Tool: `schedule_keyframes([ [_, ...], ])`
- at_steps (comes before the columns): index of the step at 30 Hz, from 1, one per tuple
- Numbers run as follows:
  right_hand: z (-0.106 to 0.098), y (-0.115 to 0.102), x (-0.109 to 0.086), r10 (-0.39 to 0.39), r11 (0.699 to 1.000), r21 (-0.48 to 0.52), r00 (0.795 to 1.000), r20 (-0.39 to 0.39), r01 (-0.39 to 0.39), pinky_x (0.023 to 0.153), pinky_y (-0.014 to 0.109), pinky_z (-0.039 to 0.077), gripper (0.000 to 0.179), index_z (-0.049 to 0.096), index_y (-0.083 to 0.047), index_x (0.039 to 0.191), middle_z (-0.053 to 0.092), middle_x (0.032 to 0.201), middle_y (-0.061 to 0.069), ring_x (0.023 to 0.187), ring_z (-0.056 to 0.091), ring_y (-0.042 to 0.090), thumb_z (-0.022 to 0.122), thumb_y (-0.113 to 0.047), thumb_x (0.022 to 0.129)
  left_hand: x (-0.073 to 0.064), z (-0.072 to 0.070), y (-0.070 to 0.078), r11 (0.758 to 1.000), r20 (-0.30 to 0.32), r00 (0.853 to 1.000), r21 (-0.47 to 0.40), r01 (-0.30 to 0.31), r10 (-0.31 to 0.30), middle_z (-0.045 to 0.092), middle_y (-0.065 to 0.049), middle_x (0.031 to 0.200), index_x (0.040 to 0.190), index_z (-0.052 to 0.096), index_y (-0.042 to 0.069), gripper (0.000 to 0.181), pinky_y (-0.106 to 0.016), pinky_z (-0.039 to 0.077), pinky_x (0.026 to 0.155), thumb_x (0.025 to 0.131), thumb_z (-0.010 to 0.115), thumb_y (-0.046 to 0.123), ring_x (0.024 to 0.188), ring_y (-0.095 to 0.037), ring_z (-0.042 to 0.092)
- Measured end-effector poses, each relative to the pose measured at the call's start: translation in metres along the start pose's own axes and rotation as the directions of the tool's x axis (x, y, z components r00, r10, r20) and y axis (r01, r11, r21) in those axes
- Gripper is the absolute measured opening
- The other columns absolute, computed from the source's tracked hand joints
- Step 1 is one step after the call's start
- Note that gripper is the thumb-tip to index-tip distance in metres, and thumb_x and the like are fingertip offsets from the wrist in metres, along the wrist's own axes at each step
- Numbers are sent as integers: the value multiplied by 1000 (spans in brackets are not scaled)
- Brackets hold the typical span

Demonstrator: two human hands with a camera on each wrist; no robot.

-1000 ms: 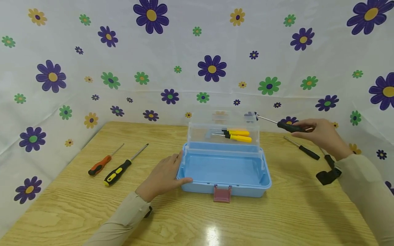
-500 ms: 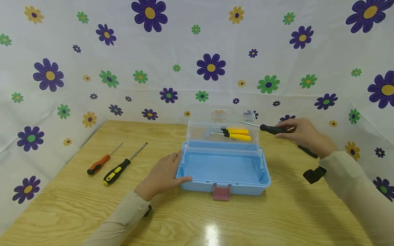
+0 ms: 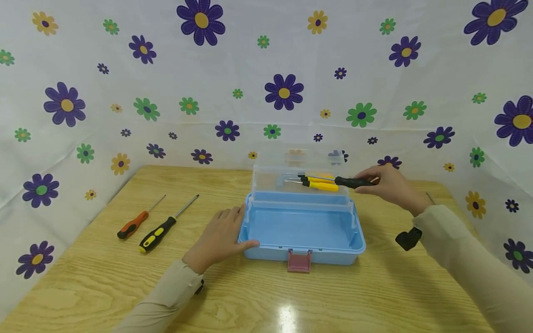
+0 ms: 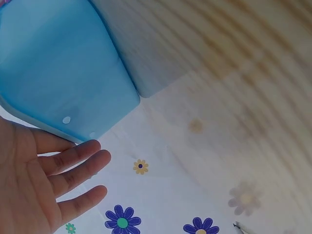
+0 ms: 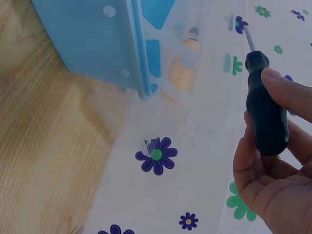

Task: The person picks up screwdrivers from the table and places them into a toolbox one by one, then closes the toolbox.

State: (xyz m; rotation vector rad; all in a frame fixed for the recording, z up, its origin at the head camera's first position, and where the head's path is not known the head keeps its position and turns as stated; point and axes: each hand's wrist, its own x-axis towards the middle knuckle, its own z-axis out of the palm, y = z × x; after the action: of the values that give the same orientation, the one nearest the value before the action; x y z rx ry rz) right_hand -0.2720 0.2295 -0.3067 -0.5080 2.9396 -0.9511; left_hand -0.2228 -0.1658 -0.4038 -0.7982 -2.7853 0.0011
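Note:
A black-handled screwdriver [image 3: 350,182] is held in my right hand [image 3: 389,186], its shaft pointing left over the clear raised tray [image 3: 269,186]. In the right wrist view, thumb and fingers pinch the dark handle [image 5: 265,107]. Two yellow-handled screwdrivers [image 3: 325,186] lie in that tray, partly behind the held one's shaft. The tray belongs to a light blue toolbox [image 3: 266,253] with its transparent lid up and a pink latch [image 3: 299,262] hanging at the front. Against the box's left end rests my left hand [image 3: 220,238], fingers extended, thumb along the front rim.
On the left of the wooden table [image 3: 233,305] lie an orange-and-black screwdriver [image 3: 132,225] and a black-and-yellow screwdriver [image 3: 157,234]. A thin shaft [image 3: 430,198] shows behind the right forearm. A flowered white cloth [image 3: 250,60] hangs behind the table.
My right hand has carried the black-handled screwdriver leftward and slightly down, from beside the lid to over the tray. The left hand has stayed on the toolbox.

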Motion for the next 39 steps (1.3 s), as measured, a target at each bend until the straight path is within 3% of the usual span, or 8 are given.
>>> schedule_keyframes([
  [4, 7, -3, 4, -4, 1000, 2, 1000, 13, 4, 74, 33, 52, 32, 68, -1, 112, 66, 102, 18, 83, 59, 23, 71, -16, 84, 0, -2, 1, 999, -31, 999, 43, -13, 15, 55, -20, 127, 139, 38, -8, 106, -46, 46, 96, 81, 29, 80, 113, -34, 56],
  [10, 21, -6, 11, -28, 1000, 4, 999, 21, 28, 77, 36, 55, 30, 68, -1, 111, 66, 102, 18, 85, 59, 24, 70, -14, 84, -1, -2, 1, 997, -39, 999, 78, -17, 20, 56, -19, 125, 138, 41, -7, 104, -45, 47, 96, 81, 33, 79, 112, -33, 57],
  [22, 45, -12, 25, -62, 997, -38, 998, 26, 63, 78, 38, 55, 29, 68, 1, 109, 66, 99, 18, 84, 59, 24, 71, -12, 83, -3, -3, 3, 1000, 16, 1000, 10, 14, -14, 52, -21, 130, 140, 36, -8, 103, -47, 46, 97, 81, 38, 77, 115, -34, 56],
  [29, 52, -13, 31, -45, 996, -70, 999, 19, 47, 78, 37, 54, 29, 69, 1, 110, 65, 99, 17, 85, 58, 25, 71, -12, 83, -2, 0, 1, 1000, 0, 1000, -3, 7, -7, 52, -22, 130, 140, 36, -9, 106, -47, 47, 96, 81, 30, 79, 115, -35, 56],
  [39, 59, -9, 34, -44, 992, -117, 999, -10, 43, 82, 42, 52, 31, 68, 0, 111, 65, 100, 16, 86, 58, 26, 72, -13, 82, -1, -2, 1, 1000, 3, 1000, -11, 6, -6, 53, -22, 130, 140, 36, -9, 105, -47, 47, 96, 81, 32, 79, 116, -35, 56],
])
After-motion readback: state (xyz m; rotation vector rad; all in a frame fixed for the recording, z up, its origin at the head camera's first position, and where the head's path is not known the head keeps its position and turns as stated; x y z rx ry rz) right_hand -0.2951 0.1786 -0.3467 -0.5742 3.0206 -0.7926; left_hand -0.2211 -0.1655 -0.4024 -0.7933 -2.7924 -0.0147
